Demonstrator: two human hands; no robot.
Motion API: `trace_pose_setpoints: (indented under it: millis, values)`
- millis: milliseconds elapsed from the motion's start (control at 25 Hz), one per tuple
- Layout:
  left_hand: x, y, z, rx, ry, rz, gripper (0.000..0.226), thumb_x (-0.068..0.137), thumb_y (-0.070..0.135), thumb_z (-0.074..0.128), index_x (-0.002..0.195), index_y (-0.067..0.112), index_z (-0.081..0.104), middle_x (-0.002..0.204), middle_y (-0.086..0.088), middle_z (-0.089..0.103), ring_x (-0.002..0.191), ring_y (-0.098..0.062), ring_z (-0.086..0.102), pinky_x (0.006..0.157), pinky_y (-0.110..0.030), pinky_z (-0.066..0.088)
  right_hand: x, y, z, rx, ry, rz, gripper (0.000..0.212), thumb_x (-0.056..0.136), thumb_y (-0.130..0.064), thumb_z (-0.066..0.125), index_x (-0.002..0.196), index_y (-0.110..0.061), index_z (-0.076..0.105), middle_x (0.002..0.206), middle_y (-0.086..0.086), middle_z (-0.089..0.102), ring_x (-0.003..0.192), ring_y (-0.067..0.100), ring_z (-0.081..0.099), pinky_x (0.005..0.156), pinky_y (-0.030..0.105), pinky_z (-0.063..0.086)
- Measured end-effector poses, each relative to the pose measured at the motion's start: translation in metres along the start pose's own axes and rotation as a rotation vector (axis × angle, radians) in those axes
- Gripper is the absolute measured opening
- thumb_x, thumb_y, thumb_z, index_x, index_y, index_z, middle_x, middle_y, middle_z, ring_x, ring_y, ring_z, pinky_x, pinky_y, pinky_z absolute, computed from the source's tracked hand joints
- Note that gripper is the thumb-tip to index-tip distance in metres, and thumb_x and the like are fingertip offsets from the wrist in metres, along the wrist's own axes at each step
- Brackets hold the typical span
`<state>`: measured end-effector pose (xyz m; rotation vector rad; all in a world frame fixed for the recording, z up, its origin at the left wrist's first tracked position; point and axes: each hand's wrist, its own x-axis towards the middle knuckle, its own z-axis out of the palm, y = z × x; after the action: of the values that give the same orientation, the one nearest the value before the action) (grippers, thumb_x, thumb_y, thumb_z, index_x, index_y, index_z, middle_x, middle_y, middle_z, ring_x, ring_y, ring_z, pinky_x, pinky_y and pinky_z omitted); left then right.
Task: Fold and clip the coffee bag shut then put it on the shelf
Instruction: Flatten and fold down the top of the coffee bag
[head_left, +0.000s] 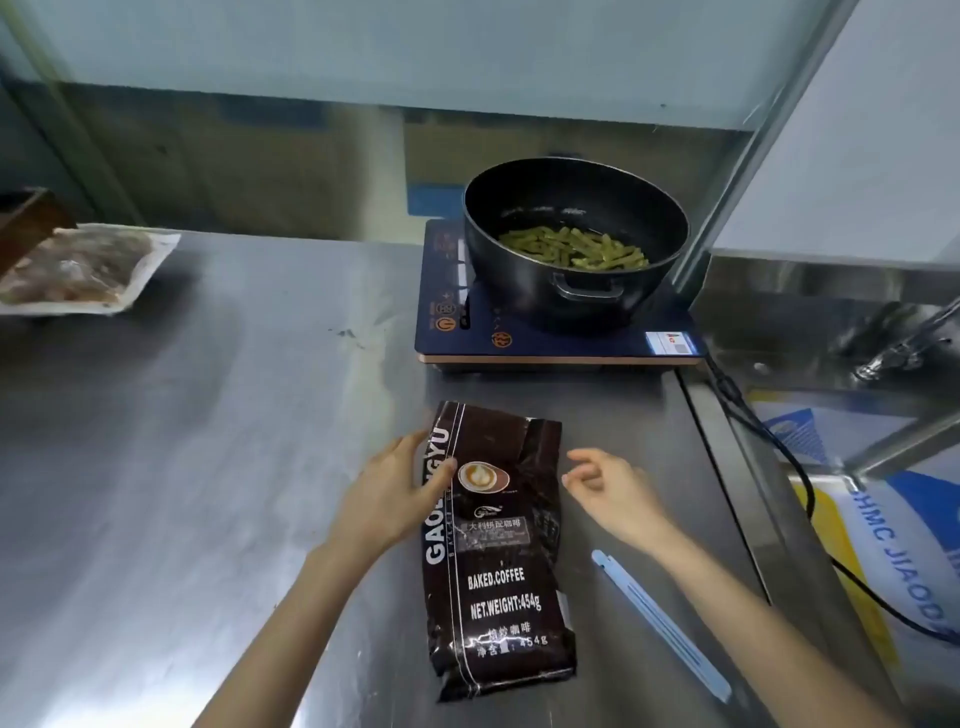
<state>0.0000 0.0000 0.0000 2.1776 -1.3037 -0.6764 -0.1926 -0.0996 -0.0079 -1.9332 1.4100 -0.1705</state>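
A dark brown glossy foil coffee bag (496, 551) with white lettering is seen lying flat, face up, on the brushed stainless-steel worktop (208, 441), near the front edge and lengthwise away from the viewer. Its far end is flat and unfolded; no clip is attached. A long, slim, pale blue plastic sealing clip (660, 623) is observed on the worktop just beside the bag, to its right, lying at a slant and apart from it.

The left hand (395, 493) is laid against the bag's left edge in its upper half, fingers loosely spread, the thumb resting over the printed face; nothing is gripped. The right hand (608, 488) is held just off the bag's right edge, fingers loosely curled and parted, holding nothing; contact with the bag cannot be confirmed.

Farther back, a dark blue flat induction hob (452, 312) with a copper-coloured front trim is set on the worktop. A black round pot (574, 244) with side handles stands on it, containing cut green beans (574, 248). A black power cable (769, 436) is noted running from the hob's right side down over the worktop edge.

At the far left, a clear plastic-wrapped tray of pale meat (78, 270) is recorded. To the right, part of a steel tap (904, 345) is visible.
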Motion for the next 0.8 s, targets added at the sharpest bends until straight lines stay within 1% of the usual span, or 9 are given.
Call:
trace_pose_setpoints:
  millis: [120, 280, 440, 520, 560, 640, 720, 760, 800]
  values:
    - [0.005, -0.012, 0.011, -0.002, -0.018, -0.047, 0.05, 0.087, 0.037, 0.047, 0.13, 0.013, 0.038, 0.135, -0.012, 0.049, 0.12, -0.029, 0.049, 0.097, -0.039, 0.042, 0.009, 0.013, 0.014, 0.024, -0.043, 0.082, 0.037, 0.087, -0.021, 0.052, 0.122, -0.009, 0.049, 0.115, 0.01, 0.066, 0.107, 0.023, 0.06, 0.093, 0.025, 0.04]
    - [0.009, -0.022, 0.024, -0.102, -0.014, -0.085, 0.042, 0.088, 0.025, 0.047, 0.126, 0.009, 0.043, 0.13, -0.017, 0.053, 0.114, -0.032, 0.053, 0.095, -0.039, 0.043, 0.017, 0.023, 0.028, 0.031, -0.067, 0.159, 0.036, 0.086, -0.021, 0.053, 0.12, -0.01, 0.051, 0.116, 0.01, 0.066, 0.112, 0.026, 0.057, 0.096, 0.028, 0.039]
    - [0.011, -0.024, 0.03, -0.229, 0.025, -0.149, 0.035, 0.088, 0.018, 0.048, 0.121, 0.009, 0.048, 0.119, -0.014, 0.063, 0.101, -0.026, 0.062, 0.081, -0.022, 0.042, 0.022, 0.024, 0.036, 0.09, -0.042, 0.194, 0.036, 0.085, -0.018, 0.054, 0.12, -0.008, 0.051, 0.113, 0.011, 0.067, 0.109, 0.026, 0.058, 0.094, 0.028, 0.04]
    - [0.011, -0.024, 0.031, -0.289, 0.032, -0.172, 0.034, 0.088, 0.016, 0.048, 0.121, 0.01, 0.049, 0.115, -0.013, 0.065, 0.095, -0.024, 0.063, 0.071, -0.015, 0.038, 0.023, 0.024, 0.038, 0.177, -0.051, 0.226, 0.036, 0.085, -0.015, 0.055, 0.119, -0.005, 0.051, 0.113, 0.016, 0.066, 0.103, 0.029, 0.06, 0.098, 0.035, 0.043]
    - [0.01, -0.024, 0.03, -0.325, 0.035, -0.184, 0.033, 0.088, 0.015, 0.048, 0.12, 0.01, 0.05, 0.114, -0.013, 0.065, 0.092, -0.022, 0.062, 0.071, -0.015, 0.039, 0.023, 0.024, 0.038, 0.226, -0.055, 0.241, 0.036, 0.085, -0.014, 0.055, 0.119, -0.003, 0.051, 0.112, 0.018, 0.065, 0.1, 0.029, 0.06, 0.099, 0.04, 0.045]
    - [0.009, -0.022, 0.028, -0.41, 0.046, -0.204, 0.031, 0.088, 0.014, 0.047, 0.119, 0.01, 0.051, 0.112, -0.014, 0.065, 0.088, -0.021, 0.06, 0.078, -0.025, 0.046, 0.023, 0.024, 0.036, 0.275, -0.059, 0.258, 0.037, 0.085, -0.012, 0.055, 0.119, -0.001, 0.05, 0.105, 0.016, 0.063, 0.096, 0.027, 0.059, 0.098, 0.046, 0.046]
    - [0.007, -0.019, 0.024, -0.465, 0.06, -0.205, 0.029, 0.089, 0.014, 0.045, 0.116, 0.008, 0.053, 0.108, -0.014, 0.064, 0.088, -0.023, 0.059, 0.083, -0.035, 0.05, 0.021, 0.024, 0.034, 0.32, -0.043, 0.257, 0.035, 0.085, -0.01, 0.055, 0.117, 0.0, 0.05, 0.093, 0.009, 0.061, 0.09, 0.024, 0.058, 0.097, 0.046, 0.047]
    - [0.007, -0.017, 0.022, -0.47, 0.058, -0.189, 0.026, 0.089, 0.014, 0.044, 0.113, 0.008, 0.055, 0.104, -0.012, 0.064, 0.088, -0.022, 0.059, 0.083, -0.034, 0.05, 0.02, 0.022, 0.032, 0.355, -0.036, 0.256, 0.031, 0.085, -0.007, 0.053, 0.115, 0.002, 0.052, 0.085, 0.006, 0.061, 0.085, 0.023, 0.058, 0.093, 0.043, 0.05]
    - [0.006, -0.016, 0.02, -0.467, 0.052, -0.163, 0.024, 0.09, 0.015, 0.042, 0.107, 0.009, 0.058, 0.097, -0.01, 0.065, 0.085, -0.02, 0.06, 0.079, -0.029, 0.049, 0.019, 0.022, 0.03, 0.392, -0.029, 0.242, 0.027, 0.086, -0.004, 0.051, 0.112, 0.003, 0.054, 0.077, 0.002, 0.06, 0.076, 0.02, 0.057, 0.085, 0.035, 0.053]
